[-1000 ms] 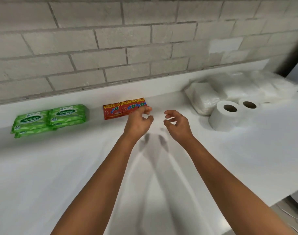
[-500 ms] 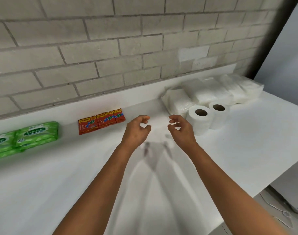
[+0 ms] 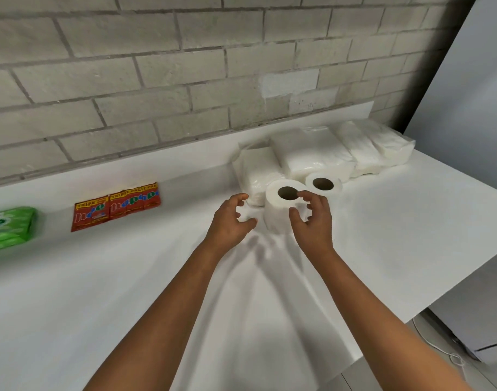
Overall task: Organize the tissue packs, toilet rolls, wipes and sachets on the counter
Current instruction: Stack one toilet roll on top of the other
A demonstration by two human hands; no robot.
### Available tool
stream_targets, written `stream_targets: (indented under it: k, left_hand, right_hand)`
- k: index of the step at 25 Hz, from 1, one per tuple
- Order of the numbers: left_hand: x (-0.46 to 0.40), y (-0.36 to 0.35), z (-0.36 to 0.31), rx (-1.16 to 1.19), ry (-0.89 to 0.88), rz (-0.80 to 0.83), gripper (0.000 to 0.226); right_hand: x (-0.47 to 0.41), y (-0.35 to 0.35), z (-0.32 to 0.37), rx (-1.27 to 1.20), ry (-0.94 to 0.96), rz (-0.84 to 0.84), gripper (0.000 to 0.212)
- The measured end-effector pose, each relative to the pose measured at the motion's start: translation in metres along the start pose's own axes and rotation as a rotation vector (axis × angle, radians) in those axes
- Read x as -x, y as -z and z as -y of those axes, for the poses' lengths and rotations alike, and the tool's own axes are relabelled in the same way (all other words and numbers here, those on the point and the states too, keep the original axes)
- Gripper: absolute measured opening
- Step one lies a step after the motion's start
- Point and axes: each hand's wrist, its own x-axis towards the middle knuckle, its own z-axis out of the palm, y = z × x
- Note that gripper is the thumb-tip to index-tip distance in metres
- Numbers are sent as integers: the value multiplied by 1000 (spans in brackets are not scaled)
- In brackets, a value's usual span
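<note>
Wipes (image 3: 8,228) are lying at the far left of the white desk (image 3: 100,292), a green pack partly cut off by the frame edge. Right of them, well apart, we are seeing a strip of red sachets (image 3: 116,206) lying flat near the back wall. Moving toward the middle, our left hand (image 3: 231,221) is hovering over the desk with its fingers loosely curled and holding nothing, just left of the near roll (image 3: 279,211). That roll is standing on end with its core hole facing up. Our right hand (image 3: 312,218) is reaching in at its right side, fingers spread and bent around it; we cannot tell whether they are touching the paper. A second roll (image 3: 323,184) is standing just behind and to the right, also upright. Behind both rolls, tissue packs (image 3: 315,156) in clear wrap are lying side by side along the wall, running toward the desk's right end.
</note>
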Motion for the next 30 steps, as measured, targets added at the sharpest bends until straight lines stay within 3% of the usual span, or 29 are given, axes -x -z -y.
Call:
stream_targets:
  k: [6,12,21,30]
  left_hand:
    - [-16,-42,3,24,62,64,82]
    - [-22,-67,20,118,-24,1,86]
    - [-30,-83,15,115,16,25,95]
    - [-24,-84,9,60,-21,-84,75]
  right_hand:
    - [-2,11,-38,-5,-57,51,51]
    - [-4,11,-62,-31,-127,197,53]
    - [-17,10,-76,-82,-107,292,61]
    - [-16,12,-74,-224,-63,274,58]
